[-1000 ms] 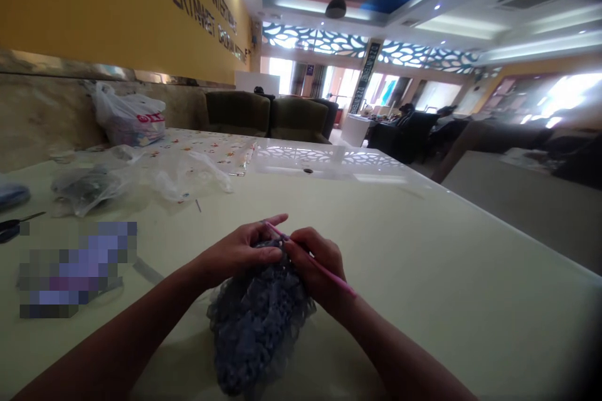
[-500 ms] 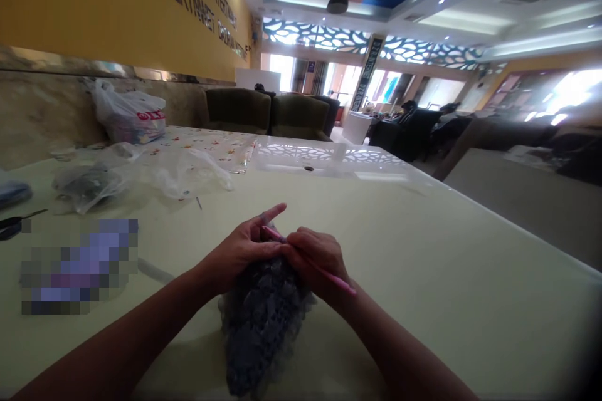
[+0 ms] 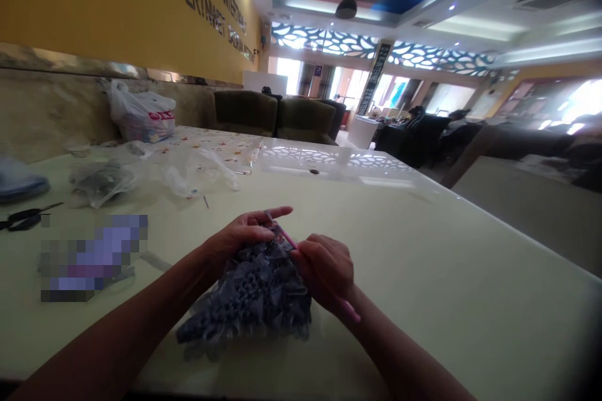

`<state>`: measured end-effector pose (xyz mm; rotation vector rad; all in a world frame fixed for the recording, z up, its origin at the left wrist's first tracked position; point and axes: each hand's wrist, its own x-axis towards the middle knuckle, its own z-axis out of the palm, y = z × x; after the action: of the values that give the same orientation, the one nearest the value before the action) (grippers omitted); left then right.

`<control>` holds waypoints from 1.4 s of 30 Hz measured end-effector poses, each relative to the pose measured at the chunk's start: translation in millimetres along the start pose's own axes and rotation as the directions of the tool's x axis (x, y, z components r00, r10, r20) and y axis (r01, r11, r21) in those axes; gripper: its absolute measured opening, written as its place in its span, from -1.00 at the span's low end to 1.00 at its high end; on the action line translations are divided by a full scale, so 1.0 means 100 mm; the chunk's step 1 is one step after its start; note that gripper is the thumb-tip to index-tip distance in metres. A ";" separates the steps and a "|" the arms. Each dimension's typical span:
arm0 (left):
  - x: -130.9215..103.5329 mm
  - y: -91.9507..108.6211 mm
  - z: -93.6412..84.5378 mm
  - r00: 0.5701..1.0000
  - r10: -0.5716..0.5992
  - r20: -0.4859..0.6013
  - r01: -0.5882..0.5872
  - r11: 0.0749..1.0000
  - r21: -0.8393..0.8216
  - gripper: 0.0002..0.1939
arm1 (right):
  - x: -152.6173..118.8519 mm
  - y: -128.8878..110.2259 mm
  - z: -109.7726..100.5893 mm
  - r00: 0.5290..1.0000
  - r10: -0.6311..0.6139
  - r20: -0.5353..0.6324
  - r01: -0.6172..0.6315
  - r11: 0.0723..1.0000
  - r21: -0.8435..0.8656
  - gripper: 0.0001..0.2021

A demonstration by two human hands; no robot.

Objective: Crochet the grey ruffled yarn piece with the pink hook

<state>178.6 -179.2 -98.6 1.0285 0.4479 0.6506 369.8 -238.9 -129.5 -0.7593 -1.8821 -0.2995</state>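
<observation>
A dark grey-blue crocheted piece (image 3: 254, 291) with ruffled, ribbon-like loops hangs below my hands, its lower end touching or close to the tabletop. My left hand (image 3: 244, 232) pinches its top edge between thumb and fingers, the index finger stretched out to the right. A pink crochet hook (image 3: 288, 238) is gripped in my right hand (image 3: 327, 266); its tip reaches the top of the piece by the left index finger, and its handle end sticks out near the wrist. Left of my forearm a grey ribbon strip (image 3: 156, 261) lies on the table.
The pale glossy table (image 3: 423, 276) bears black scissors (image 3: 23, 219), a pixelated bluish item (image 3: 96, 260) and clear plastic bags (image 3: 101, 182) on the left. A white carrier bag (image 3: 143, 116) stands by the wall. Dark armchairs (image 3: 247, 114) are beyond the far edge.
The crocheted piece has swung and spread, its lower end now pointing left. My right hand has drawn slightly right, away from the left, baring more of the hook. The view has shifted slightly left.
</observation>
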 end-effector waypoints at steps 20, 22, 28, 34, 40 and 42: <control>-0.02 -0.12 0.12 0.962 0.240 0.134 -0.260 0.640 0.723 -0.63 | 0.06 0.05 -0.02 0.978 0.209 -0.016 -0.208 0.977 0.053 -0.93; -0.01 -0.08 0.03 0.955 0.234 0.183 -0.280 0.503 0.818 -0.47 | 0.05 0.04 -0.02 0.960 0.277 -0.050 -0.267 0.952 0.153 -0.90; 0.06 -0.05 -0.14 0.912 0.399 0.093 -0.121 0.045 0.992 -0.54 | 0.00 0.03 0.04 0.903 0.427 -0.031 -0.409 0.882 0.235 -0.85; 0.03 -0.01 -0.10 0.887 0.457 -0.063 -0.192 0.490 0.850 -0.53 | 0.00 0.07 0.02 0.845 0.533 -0.042 -0.495 0.809 0.317 -0.84; 0.02 -0.13 0.05 0.983 0.145 -0.109 -0.088 0.908 0.409 -0.25 | -0.02 0.08 0.06 0.957 0.290 -0.031 -0.273 0.928 0.255 -0.94; 0.03 -0.16 0.08 0.993 0.087 -0.085 -0.054 0.940 0.337 -0.20 | -0.03 0.07 0.07 0.977 0.210 -0.033 -0.198 0.954 0.223 -0.93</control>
<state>190.2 -188.1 -109.9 1.3434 0.6259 0.7065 369.6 -230.4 -135.9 -0.7782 -1.7317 0.0177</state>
